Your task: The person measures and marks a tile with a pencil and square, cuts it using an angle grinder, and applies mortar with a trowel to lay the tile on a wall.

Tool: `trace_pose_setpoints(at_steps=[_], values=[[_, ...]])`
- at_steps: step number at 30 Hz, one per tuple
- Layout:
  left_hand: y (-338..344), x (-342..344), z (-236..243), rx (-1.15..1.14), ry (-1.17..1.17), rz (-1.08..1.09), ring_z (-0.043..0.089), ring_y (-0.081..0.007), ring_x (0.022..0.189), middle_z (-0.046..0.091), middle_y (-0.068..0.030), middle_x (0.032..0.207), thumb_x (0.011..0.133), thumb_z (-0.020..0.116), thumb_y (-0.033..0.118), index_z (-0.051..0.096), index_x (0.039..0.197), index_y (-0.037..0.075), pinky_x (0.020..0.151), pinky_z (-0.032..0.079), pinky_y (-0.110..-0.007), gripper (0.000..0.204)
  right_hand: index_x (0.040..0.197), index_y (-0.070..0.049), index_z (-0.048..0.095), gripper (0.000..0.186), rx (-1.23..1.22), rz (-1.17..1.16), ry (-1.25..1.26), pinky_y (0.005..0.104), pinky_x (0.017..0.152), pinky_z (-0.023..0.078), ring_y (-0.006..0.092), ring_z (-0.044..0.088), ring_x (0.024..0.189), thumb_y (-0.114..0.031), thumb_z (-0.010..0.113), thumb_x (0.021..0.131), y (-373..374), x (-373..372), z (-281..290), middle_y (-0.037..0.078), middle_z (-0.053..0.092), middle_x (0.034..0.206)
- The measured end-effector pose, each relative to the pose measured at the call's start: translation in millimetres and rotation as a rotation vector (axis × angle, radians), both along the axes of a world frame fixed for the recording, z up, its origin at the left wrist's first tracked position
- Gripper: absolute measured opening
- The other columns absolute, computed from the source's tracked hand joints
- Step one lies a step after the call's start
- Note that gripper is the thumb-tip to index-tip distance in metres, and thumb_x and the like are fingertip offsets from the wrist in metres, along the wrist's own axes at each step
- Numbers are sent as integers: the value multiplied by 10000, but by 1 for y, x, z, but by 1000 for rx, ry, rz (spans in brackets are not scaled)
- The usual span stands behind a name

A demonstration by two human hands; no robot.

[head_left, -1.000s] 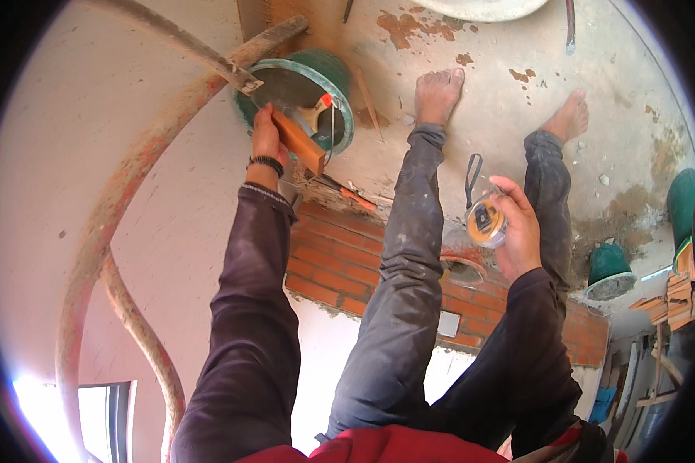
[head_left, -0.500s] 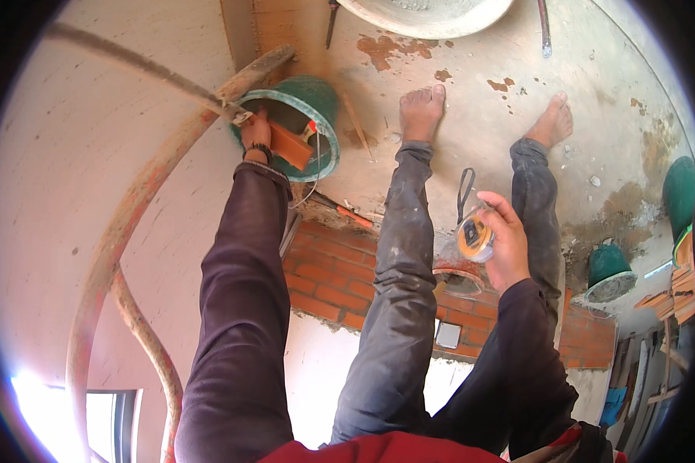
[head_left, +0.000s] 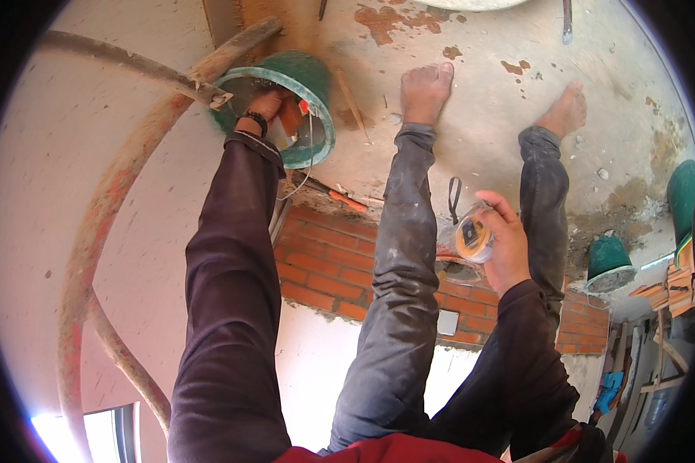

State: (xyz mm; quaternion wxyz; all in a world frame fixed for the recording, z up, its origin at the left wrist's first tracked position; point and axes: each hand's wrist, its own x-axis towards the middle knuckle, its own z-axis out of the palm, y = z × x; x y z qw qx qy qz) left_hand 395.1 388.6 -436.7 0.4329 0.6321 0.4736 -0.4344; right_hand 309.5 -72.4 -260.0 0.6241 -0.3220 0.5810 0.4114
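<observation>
My left hand [head_left: 266,105] reaches into a green bucket [head_left: 326,147] lying tipped toward me. Its closed fingers grip a flat, orange-brown brick tile [head_left: 291,117], part of which is lost in the bucket's shade. Beside the tile, near the rim, shows a small red item [head_left: 303,107] whose kind I cannot make out. In front of my right leg, my right hand [head_left: 508,248] is closed around a round tape measure [head_left: 472,238] with a clear case and yellow inside. A dark wrist strap [head_left: 455,198] sticks up from it.
Rough wooden poles [head_left: 93,255] cross the left side, one end touching the bucket's edge. My bare feet [head_left: 426,94] stand on the stained concrete floor [head_left: 502,100]. An orange-handled tool [head_left: 347,202] lies by the brickwork [head_left: 324,262]. Another green bucket [head_left: 608,262] and stacked tiles [head_left: 679,285] are at right.
My left hand has moved deeper into the bucket with the brick tile, which now shows less. The right hand keeps the tape measure in nearly the same place. The whole view has shifted slightly.
</observation>
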Motion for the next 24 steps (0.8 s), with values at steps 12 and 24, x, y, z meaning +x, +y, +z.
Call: trace_pose_setpoints(at_steps=[12,24], values=[[-28,7,115,-193,166,350,668,-254,923,598,-190,1222,964,533,455,435,1395,120,746,595,-400,554,1156,-71,616,241,-37,-23,-82,268,769,477,100,578,878,-83,580,917,-5,25,6,20,600,974],[-113,9,256,-363,-8,356,616,-252,996,561,-159,1243,954,575,450,296,1484,72,801,570,-388,708,1154,-44,605,239,-88,-161,-111,270,730,485,111,594,844,-69,580,918,-58,45,21,46,610,955]])
